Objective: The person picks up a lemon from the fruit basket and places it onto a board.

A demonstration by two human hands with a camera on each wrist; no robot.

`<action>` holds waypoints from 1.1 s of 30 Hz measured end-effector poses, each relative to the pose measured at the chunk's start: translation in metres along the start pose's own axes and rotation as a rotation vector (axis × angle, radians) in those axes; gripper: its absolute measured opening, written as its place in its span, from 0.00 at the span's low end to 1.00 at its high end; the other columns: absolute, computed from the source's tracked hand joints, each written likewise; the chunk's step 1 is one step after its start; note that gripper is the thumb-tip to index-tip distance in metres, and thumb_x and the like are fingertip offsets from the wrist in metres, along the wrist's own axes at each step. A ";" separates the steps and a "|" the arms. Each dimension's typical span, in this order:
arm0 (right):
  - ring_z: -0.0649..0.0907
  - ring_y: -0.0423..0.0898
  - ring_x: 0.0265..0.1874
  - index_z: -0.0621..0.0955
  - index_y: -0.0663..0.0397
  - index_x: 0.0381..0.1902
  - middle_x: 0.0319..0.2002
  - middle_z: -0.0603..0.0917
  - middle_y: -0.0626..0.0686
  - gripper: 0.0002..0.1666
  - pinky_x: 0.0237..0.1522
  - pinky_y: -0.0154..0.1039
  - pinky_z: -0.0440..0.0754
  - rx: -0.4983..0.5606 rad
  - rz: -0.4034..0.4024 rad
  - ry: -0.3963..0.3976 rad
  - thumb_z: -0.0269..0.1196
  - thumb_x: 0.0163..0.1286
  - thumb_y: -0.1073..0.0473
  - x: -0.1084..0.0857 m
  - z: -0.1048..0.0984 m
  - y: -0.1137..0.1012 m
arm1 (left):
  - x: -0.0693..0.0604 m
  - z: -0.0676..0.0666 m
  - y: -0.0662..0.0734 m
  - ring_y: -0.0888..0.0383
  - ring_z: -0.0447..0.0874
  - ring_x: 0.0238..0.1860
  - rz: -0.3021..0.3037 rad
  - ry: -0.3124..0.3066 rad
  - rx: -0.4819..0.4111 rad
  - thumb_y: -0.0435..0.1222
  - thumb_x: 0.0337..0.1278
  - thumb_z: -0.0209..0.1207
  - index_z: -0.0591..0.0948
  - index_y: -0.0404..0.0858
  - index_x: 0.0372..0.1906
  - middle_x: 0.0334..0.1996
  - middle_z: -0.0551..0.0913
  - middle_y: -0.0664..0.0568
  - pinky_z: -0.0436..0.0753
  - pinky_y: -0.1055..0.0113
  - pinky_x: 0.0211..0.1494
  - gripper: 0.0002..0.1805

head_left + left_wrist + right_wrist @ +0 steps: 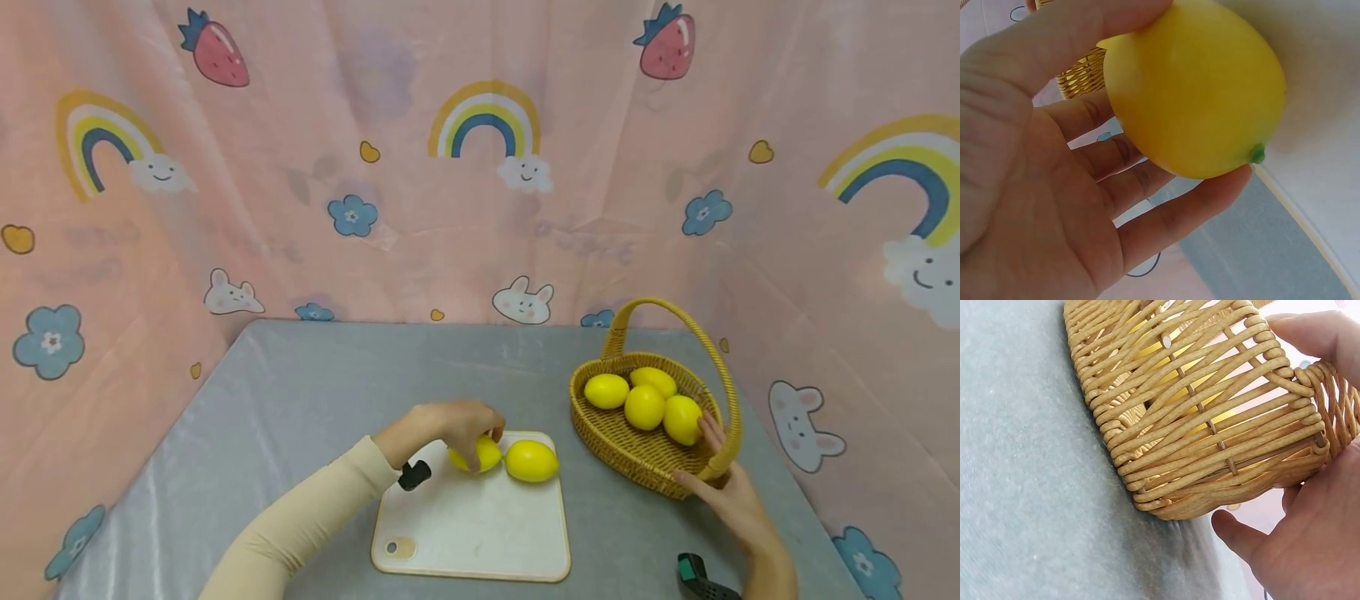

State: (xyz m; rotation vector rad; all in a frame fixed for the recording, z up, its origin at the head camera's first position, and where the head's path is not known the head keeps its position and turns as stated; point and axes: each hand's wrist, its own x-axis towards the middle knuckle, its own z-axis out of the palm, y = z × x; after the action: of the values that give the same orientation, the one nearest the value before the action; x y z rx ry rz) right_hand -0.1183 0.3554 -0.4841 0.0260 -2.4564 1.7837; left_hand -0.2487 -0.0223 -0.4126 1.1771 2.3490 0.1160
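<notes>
Person at a smooth grey bench, both arms stretched forward, pale cream sleeve visible on the left. The left hand had its grip clamped on a bright yellow, oval lemon, fingers and thumb bent round its sides; its small green tip showed in the left wrist view. This lemon was over the far part of a white, rounded-corner cutting board with a tan edge; whether it touched the surface I could not tell. A second yellow lemon lay on the board just beside it, to the person's right. Further right stood a golden-brown woven basket with a tall arched handle, upright on the bench, four yellow lemons grouped inside. The right hand held the basket at its near right end by the handle's foot, grip closed over the rim, thumb and fingers on either side. Fingertips sat close to the nearest lemon in there; contact uncertain. Behind hung a pink curtain printed with rainbows, strawberries, rabbits and blue flowers.
</notes>
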 end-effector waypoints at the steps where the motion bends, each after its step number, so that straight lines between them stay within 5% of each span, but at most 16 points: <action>1: 0.31 0.49 0.75 0.42 0.56 0.80 0.80 0.32 0.53 0.53 0.68 0.66 0.28 0.001 0.004 0.000 0.62 0.70 0.68 0.000 0.000 0.000 | 0.000 0.000 0.000 0.61 0.76 0.40 0.000 0.000 -0.002 0.37 0.45 0.76 0.81 0.42 0.47 0.41 0.79 0.57 0.77 0.70 0.44 0.22; 23: 0.30 0.47 0.75 0.42 0.56 0.80 0.80 0.33 0.51 0.52 0.70 0.63 0.29 -0.004 0.006 0.005 0.62 0.71 0.67 0.000 0.001 0.001 | -0.003 0.003 -0.007 0.58 0.78 0.50 0.021 0.006 -0.011 0.41 0.45 0.77 0.80 0.41 0.56 0.49 0.81 0.52 0.76 0.68 0.54 0.30; 33: 0.31 0.48 0.75 0.43 0.56 0.80 0.80 0.33 0.51 0.52 0.69 0.65 0.28 -0.006 0.000 0.005 0.62 0.71 0.67 0.000 0.001 0.000 | -0.006 -0.015 -0.005 0.49 0.76 0.60 -0.006 0.000 -0.090 0.48 0.49 0.75 0.76 0.40 0.64 0.59 0.77 0.44 0.76 0.60 0.61 0.37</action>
State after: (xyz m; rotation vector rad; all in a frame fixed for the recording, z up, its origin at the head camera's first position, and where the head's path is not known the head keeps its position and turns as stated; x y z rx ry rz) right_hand -0.1180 0.3547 -0.4841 0.0211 -2.4582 1.7736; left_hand -0.2562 -0.0279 -0.3988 1.1266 2.3222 0.2169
